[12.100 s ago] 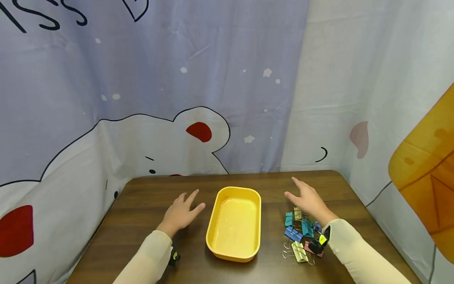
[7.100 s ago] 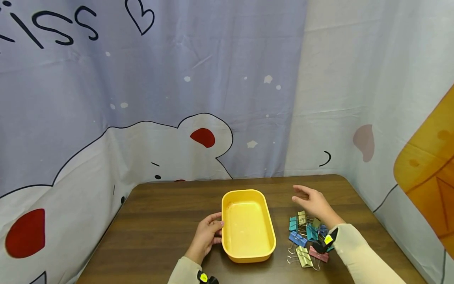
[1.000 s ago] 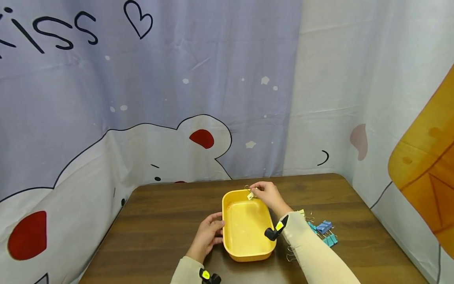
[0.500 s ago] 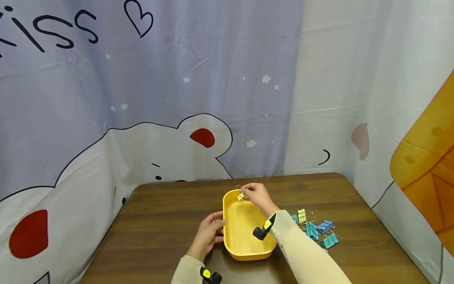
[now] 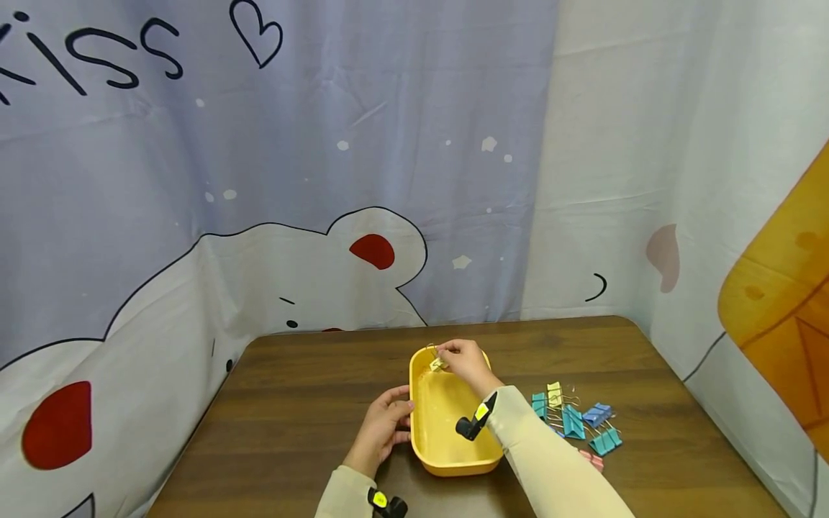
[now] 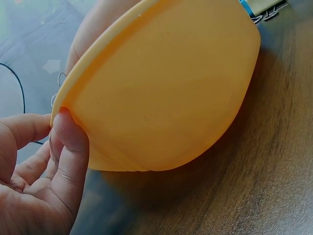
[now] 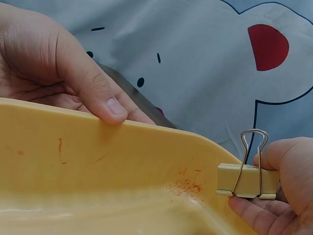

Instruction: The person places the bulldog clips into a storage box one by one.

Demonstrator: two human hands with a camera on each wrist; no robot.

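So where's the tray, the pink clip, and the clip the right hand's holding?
Tray (image 5: 439,411): head view, on its bare inside floor.
Pink clip (image 5: 592,460): head view, on its body.
Held clip (image 7: 250,185): right wrist view, on its yellow body.

Desk (image 5: 311,403) is dark brown wood grain with rounded far corners; a creased fabric backdrop (image 5: 453,93) hangs behind its far edge. Backdrop prints, left side: black lettering (image 5: 100,59) cut off by the frame edge, a heart outline (image 5: 257,34) beside it, and below, a white figure (image 5: 252,266) with a red-centred ear (image 5: 373,251). Right side: large orange-yellow shape (image 5: 780,309), also cropped.
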